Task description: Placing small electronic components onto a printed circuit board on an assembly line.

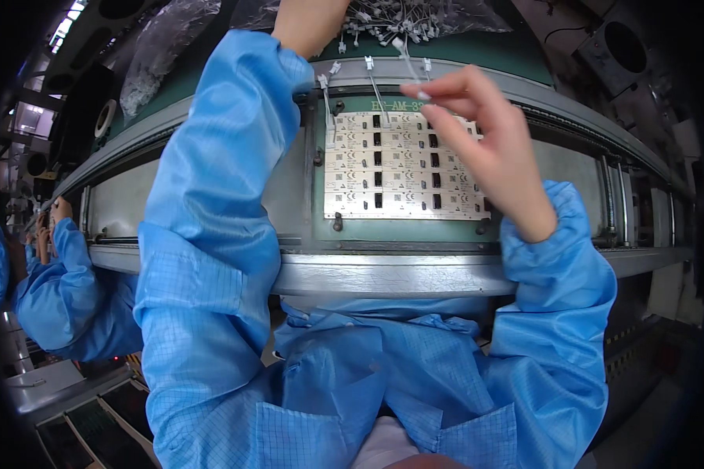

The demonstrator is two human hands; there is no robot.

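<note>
My right hand (pixel 489 129) is raised over a panel of white circuit boards (pixel 405 160), its thumb and fingers pinching a short wire lead with small white connectors (pixel 400 45). The hand is slightly blurred by motion. My left hand (pixel 310 23) reaches to the top edge beside a heap of similar white wire leads (pixel 403 19); its fingers are cut off from view. The panel lies in a green fixture (pixel 407 231) and bears rows of black parts. Some leads stand at its far edge, among them one white connector (pixel 369 62) with its wire running down to the boards.
A metal conveyor rail (pixel 391 275) runs across in front of me, with another rail (pixel 602 125) behind the fixture. Clear plastic bags (pixel 164 55) lie at the back left. At the far left, a person in blue workwear (pixel 70 281) works along the same line.
</note>
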